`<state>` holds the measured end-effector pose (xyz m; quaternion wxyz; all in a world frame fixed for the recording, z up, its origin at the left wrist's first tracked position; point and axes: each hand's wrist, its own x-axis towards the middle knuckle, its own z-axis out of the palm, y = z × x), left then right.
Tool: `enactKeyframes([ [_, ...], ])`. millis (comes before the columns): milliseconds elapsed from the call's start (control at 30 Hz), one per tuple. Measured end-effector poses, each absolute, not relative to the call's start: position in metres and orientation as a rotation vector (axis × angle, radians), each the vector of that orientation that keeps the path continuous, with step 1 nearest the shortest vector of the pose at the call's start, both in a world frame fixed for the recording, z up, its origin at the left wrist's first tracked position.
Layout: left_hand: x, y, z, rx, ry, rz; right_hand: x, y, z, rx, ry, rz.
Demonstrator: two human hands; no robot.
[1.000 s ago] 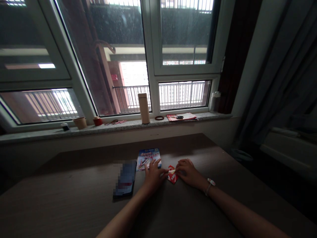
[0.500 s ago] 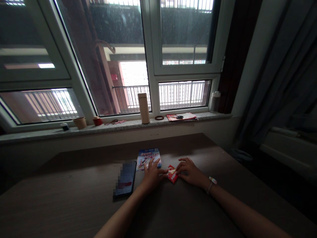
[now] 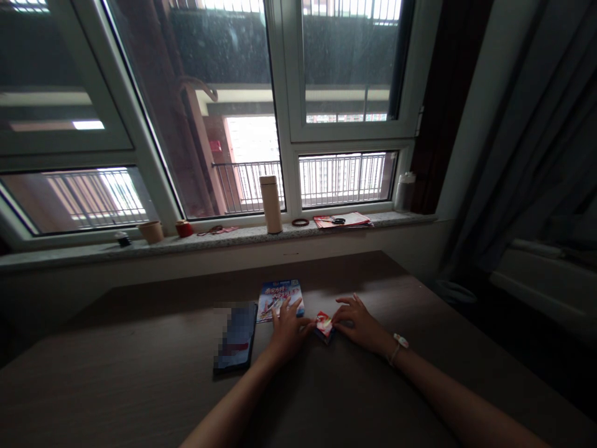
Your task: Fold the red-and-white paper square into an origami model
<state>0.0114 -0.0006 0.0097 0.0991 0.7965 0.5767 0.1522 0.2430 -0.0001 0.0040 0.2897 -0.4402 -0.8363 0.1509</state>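
A small red and white folded paper (image 3: pixel 323 325) lies on the dark wooden table (image 3: pixel 140 386) between my two hands. My left hand (image 3: pixel 288 328) pinches its left edge with thumb and fingertips, the other fingers raised. My right hand (image 3: pixel 360 323), with a bracelet at the wrist, pinches its right edge. Just behind my left hand lies a blue printed booklet (image 3: pixel 278 295). A dark phone (image 3: pixel 236 336) lies flat to the left of that hand.
On the stone windowsill (image 3: pixel 69 252) stand a tall beige flask (image 3: pixel 271 203), a paper cup (image 3: pixel 151 231), a small red pot (image 3: pixel 183 228), a ring (image 3: pixel 300 221), scissors on red papers (image 3: pixel 342 219) and a jar (image 3: pixel 404 191). Dark curtains (image 3: pixel 527 137) hang at the right.
The folded paper looks smaller and more folded in than a second ago. Both hands stay pinched on it and have shifted only slightly.
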Motion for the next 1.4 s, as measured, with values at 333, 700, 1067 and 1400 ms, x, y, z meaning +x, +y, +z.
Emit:
enactKeyframes([
  [333, 0.009, 0.005, 0.001, 2.370, 1.675, 0.533, 0.239, -0.001, -0.002, -1.185, -2.195, 0.246],
  [700, 0.016, 0.004, 0.002, 2.292, 1.722, 0.555, 0.234, -0.007, 0.000, -1.181, -2.224, 0.199],
  [1067, 0.025, 0.005, 0.002, 2.210, 1.763, 0.682, 0.228, 0.001, -0.006, -1.269, -2.159, 0.328],
  [1400, 0.032, 0.008, 0.001, 2.153, 1.827, 0.761, 0.222, 0.004, -0.008, -1.308, -2.059, 0.364],
])
